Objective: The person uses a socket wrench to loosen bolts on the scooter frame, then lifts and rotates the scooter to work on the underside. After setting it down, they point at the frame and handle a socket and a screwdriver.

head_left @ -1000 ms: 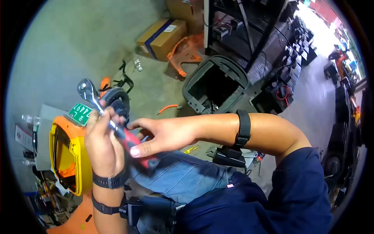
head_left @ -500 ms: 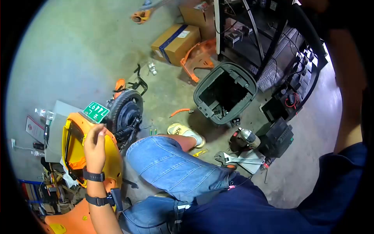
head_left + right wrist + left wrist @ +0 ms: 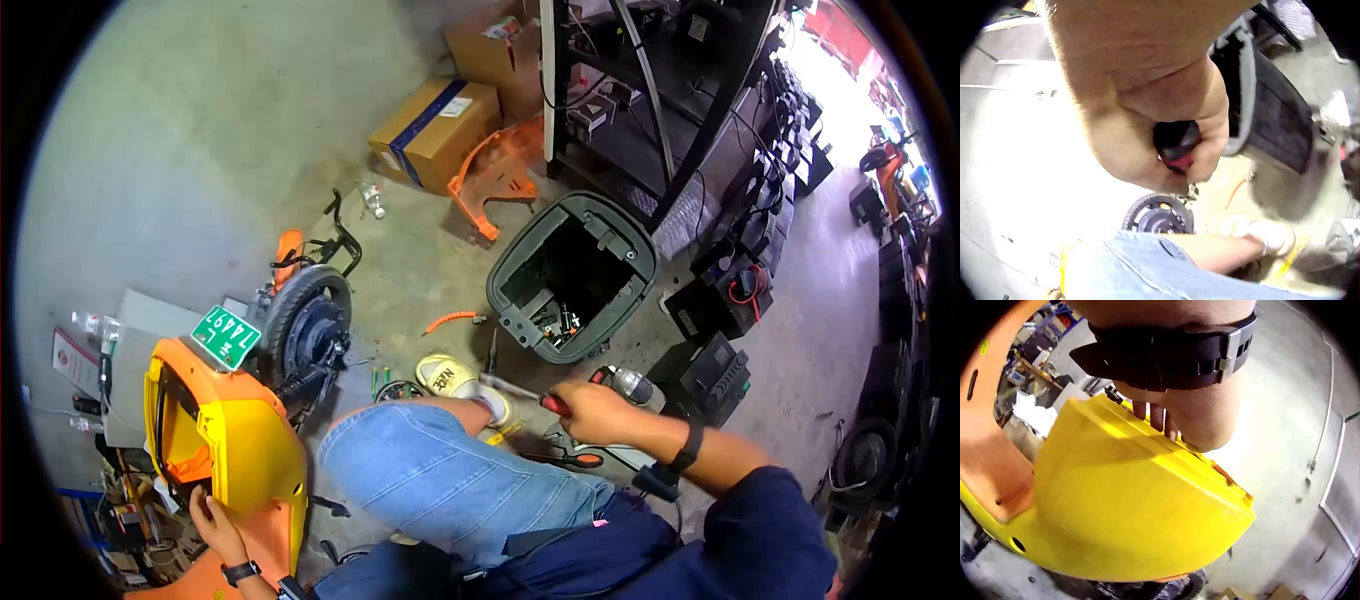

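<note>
My right hand (image 3: 597, 412) grips the red-and-black handle (image 3: 1176, 139) of a ratchet wrench. In the head view its metal shaft (image 3: 512, 387) points left above the shoe, slightly blurred. My left hand (image 3: 218, 528) rests at the edge of the scooter's yellow-and-orange body (image 3: 255, 455). In the left wrist view, its fingers (image 3: 1156, 417) lie straight over the rim of the yellow shell (image 3: 1135, 494), their tips hidden behind it. A green number plate (image 3: 226, 337) is fixed to the body, close to a black wheel (image 3: 305, 325).
A dark storage bin (image 3: 505, 285) with loose small parts inside stands ahead. Right of my knee lie a drill (image 3: 630, 385), a black battery (image 3: 705, 380) and an orange-ended tool (image 3: 585, 461). A cardboard box (image 3: 440, 135) and a metal rack (image 3: 665, 120) stand farther off.
Both hands were together at the ratchet wrench; they have parted. The right swung far out right, then came back low beside the knee with the wrench. The left moved down the scooter body.
</note>
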Demonstrator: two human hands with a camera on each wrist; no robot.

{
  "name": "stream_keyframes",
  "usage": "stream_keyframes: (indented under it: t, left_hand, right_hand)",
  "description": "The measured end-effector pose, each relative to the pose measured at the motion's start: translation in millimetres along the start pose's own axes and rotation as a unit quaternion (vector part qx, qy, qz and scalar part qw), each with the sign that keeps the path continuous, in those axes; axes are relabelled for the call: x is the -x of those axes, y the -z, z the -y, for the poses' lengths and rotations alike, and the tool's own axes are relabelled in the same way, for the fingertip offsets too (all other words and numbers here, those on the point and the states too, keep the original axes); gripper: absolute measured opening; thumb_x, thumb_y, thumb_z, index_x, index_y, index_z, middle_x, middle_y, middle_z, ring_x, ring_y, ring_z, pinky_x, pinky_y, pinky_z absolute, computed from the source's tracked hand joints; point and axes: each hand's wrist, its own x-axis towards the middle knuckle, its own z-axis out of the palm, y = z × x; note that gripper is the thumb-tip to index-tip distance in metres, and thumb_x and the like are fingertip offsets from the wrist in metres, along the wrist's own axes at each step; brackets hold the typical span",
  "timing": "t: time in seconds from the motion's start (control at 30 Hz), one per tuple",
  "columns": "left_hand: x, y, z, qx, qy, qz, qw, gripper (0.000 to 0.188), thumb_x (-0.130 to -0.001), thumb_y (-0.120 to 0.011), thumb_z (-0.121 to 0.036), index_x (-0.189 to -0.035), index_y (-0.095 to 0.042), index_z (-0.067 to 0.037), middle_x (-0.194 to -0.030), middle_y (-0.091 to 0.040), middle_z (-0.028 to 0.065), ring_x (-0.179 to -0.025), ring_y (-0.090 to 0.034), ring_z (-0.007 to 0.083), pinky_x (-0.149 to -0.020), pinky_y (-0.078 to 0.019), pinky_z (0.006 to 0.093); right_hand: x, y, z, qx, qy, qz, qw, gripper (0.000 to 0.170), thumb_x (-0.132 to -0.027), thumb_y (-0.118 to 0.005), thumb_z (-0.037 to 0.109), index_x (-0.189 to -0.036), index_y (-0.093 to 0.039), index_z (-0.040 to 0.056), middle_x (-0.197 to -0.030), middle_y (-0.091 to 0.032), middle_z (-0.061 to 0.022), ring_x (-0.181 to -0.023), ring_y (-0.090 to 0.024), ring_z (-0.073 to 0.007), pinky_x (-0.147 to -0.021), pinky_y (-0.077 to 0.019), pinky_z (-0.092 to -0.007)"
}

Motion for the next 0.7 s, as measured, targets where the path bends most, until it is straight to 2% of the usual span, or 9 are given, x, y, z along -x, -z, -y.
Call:
stream_keyframes:
  t: [0.07, 0.13, 0.17, 0.27, 0.33, 0.37, 0.5, 0.57, 0.7]
  left_hand:
    - [5, 4, 12, -0.033, -0.004, 0.031, 0.999, 0.039, -0.099, -0.043, -0.025, -0.126, -0.047, 0.002, -0.128, -0.05, 0.0161, -0.119, -0.047, 0.0285, -0.103, -0.0337, 0.0407]
    - [4, 2, 21, -0.169, -0.085, 0.071, 0.979, 0.043, -0.1, -0.039, -0.028, -0.127, -0.045, 0.004, -0.129, -0.048, 0.0176, -0.122, -0.044, 0.0316, -0.107, -0.0249, 0.0434]
    - [7, 0, 9, -0.127, -0.063, 0.094, 0.985, 0.047, -0.1, -0.037, -0.031, -0.132, -0.04, 0.004, -0.134, -0.043, 0.0202, -0.126, -0.037, 0.0351, -0.109, -0.0187, 0.0449]
    - [17, -11, -7, -0.167, -0.04, 0.078, 0.982, 0.049, -0.099, -0.039, -0.029, -0.136, -0.033, 0.003, -0.138, -0.037, 0.0216, -0.129, -0.032, 0.0367, -0.109, -0.0194, 0.0453]
    - [18, -9, -8, -0.192, -0.059, 0.113, 0.973, 0.053, -0.097, -0.044, -0.022, -0.139, -0.025, 0.003, -0.141, -0.03, 0.0213, -0.13, -0.026, 0.0376, -0.109, -0.0196, 0.0458]
    - [17, -11, -12, -0.199, -0.064, 0.114, 0.971, 0.055, -0.096, -0.046, -0.022, -0.139, -0.024, 0.003, -0.142, -0.029, 0.0212, -0.13, -0.026, 0.0375, -0.109, -0.0192, 0.0458]
    - [17, -15, -3, -0.22, -0.077, 0.091, 0.968, 0.063, -0.088, -0.057, -0.02, -0.137, -0.025, 0.004, -0.14, -0.029, 0.0205, -0.13, -0.026, 0.0366, -0.109, -0.0164, 0.0458]
    - [21, -15, -9, -0.227, -0.07, 0.082, 0.968, 0.063, -0.088, -0.058, -0.019, -0.136, -0.026, 0.004, -0.14, -0.03, 0.0205, -0.13, -0.026, 0.0367, -0.109, -0.0163, 0.0458]
    - [19, -26, -3, -0.218, -0.073, 0.044, 0.972, 0.067, -0.083, -0.064, -0.02, -0.135, -0.028, 0.003, -0.137, -0.032, 0.0221, -0.128, -0.027, 0.0382, -0.108, -0.0175, 0.0478]
  right_hand:
    - [-6, -34, -13, -0.009, -0.069, 0.046, 0.997, 0.029, -0.072, -0.058, 0.008, -0.101, -0.056, 0.0016, -0.099, -0.059, -0.0221, -0.092, -0.059, -0.0405, -0.076, -0.0472, -0.0486]
    - [-17, -65, -26, 0.029, -0.105, 0.07, 0.992, 0.032, -0.073, -0.059, 0.007, -0.104, -0.054, 0.0027, -0.102, -0.058, -0.0222, -0.091, -0.06, -0.0402, -0.076, -0.0491, -0.0476]
    - [-27, -72, -30, 0.023, -0.105, 0.076, 0.991, 0.032, -0.073, -0.059, 0.007, -0.104, -0.054, 0.0027, -0.102, -0.058, -0.0222, -0.091, -0.06, -0.0402, -0.076, -0.0491, -0.0476]
    - [-58, -97, -53, 0.082, -0.118, 0.099, 0.985, 0.035, -0.074, -0.059, 0.006, -0.107, -0.05, 0.0031, -0.104, -0.058, -0.0244, -0.092, -0.061, -0.0393, -0.075, -0.0508, -0.0458]
    - [-73, -125, -76, 0.131, -0.085, 0.051, 0.986, 0.034, -0.076, -0.057, 0.005, -0.108, -0.047, 0.003, -0.104, -0.057, -0.0253, -0.093, -0.061, -0.0382, -0.075, -0.0516, -0.0446]
    - [-83, -132, -83, 0.125, -0.124, 0.095, 0.98, 0.034, -0.078, -0.053, 0.005, -0.112, -0.047, 0.0025, -0.106, -0.056, -0.0258, -0.092, -0.061, -0.038, -0.074, -0.0517, -0.0451]
    - [-106, -172, -117, 0.166, -0.039, 0.01, 0.985, 0.041, -0.081, -0.05, 0.009, -0.122, -0.044, 0.0017, -0.111, -0.055, -0.0249, -0.096, -0.059, -0.0375, -0.076, -0.0507, -0.0431]
    - [-115, -192, -127, 0.225, -0.015, -0.087, 0.97, 0.043, -0.081, -0.05, 0.011, -0.122, -0.047, 0.0032, -0.112, -0.054, -0.0208, -0.092, -0.059, -0.0349, -0.078, -0.0496, -0.0419]
    - [-141, -215, -155, 0.259, -0.006, -0.122, 0.958, 0.047, -0.08, -0.051, 0.014, -0.127, -0.048, 0.0084, -0.117, -0.052, -0.0155, -0.096, -0.057, -0.0324, -0.08, -0.0482, -0.0416]
